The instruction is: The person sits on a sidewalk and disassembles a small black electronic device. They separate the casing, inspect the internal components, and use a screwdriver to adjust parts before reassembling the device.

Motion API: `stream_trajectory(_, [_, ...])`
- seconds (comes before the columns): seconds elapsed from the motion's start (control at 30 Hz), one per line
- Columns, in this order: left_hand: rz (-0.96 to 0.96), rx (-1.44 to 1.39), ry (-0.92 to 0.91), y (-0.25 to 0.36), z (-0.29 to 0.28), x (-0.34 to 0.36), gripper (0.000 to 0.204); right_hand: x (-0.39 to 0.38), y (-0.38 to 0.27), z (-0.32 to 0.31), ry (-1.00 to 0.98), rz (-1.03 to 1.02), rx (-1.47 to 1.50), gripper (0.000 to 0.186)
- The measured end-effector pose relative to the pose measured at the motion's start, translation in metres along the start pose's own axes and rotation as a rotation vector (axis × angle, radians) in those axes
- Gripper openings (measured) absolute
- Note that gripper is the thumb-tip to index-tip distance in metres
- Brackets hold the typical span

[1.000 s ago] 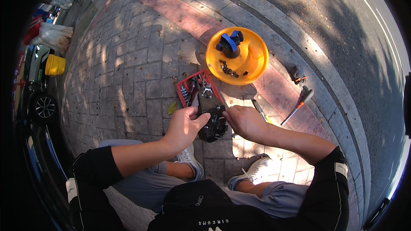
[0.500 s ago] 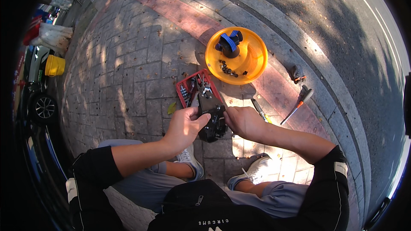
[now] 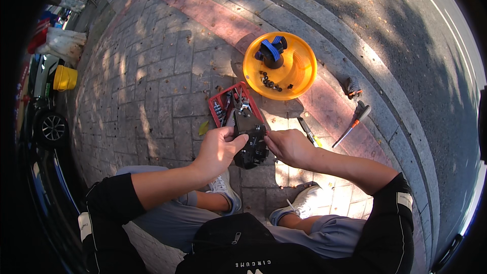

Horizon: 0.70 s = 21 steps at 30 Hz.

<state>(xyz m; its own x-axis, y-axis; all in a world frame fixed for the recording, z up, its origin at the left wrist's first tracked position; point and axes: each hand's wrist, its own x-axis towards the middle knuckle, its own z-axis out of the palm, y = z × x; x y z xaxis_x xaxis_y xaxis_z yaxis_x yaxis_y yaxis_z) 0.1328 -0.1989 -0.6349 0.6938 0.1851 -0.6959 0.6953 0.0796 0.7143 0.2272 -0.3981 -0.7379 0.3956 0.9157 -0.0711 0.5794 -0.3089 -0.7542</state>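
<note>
Between my hands, above the paving, is a black plastic mechanism [image 3: 249, 144] with a flat panel at its far end and small fittings on its face. My left hand [image 3: 218, 150] grips its left side, thumb on top. Against its right edge my right hand [image 3: 290, 146] is closed in a pinch; a speck of red shows at the fingertips, but what they hold is hidden. Just beyond the mechanism lies a red tool tray [image 3: 213, 105] with sockets and pliers-like tools, partly covered by it.
A yellow basin [image 3: 299, 66] holds a black object with blue straps and several small dark parts. To the right lie a black-and-yellow tool [image 3: 307, 131], a screwdriver [image 3: 354, 124] and a dark object with orange bits [image 3: 351, 88]. A car [image 3: 53, 132] and yellow bucket [image 3: 65, 78] stand left.
My right hand has shifted slightly and its fingers have turned at the mechanism's right edge, where a bit of red now shows. My left hand keeps its grip.
</note>
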Motion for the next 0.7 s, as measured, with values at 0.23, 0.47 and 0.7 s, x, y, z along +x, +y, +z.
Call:
stream_trajectory(0.23, [0.060, 0.025, -0.014, -0.010, -0.001, 0.004, 0.022, 0.000, 0.000, -0.002, 0.179, -0.172, -0.049, 0.015])
stream_trajectory(0.47, [0.012, 0.015, -0.017, -0.012, -0.003, 0.004, 0.023, -0.001, 0.003, 0.005, 0.141, -0.133, -0.018, 0.014])
stream_trajectory(0.7, [-0.006, 0.043, -0.025, -0.011, -0.001, 0.004, 0.024, -0.001, 0.004, 0.010, 0.096, -0.073, 0.010, 0.017])
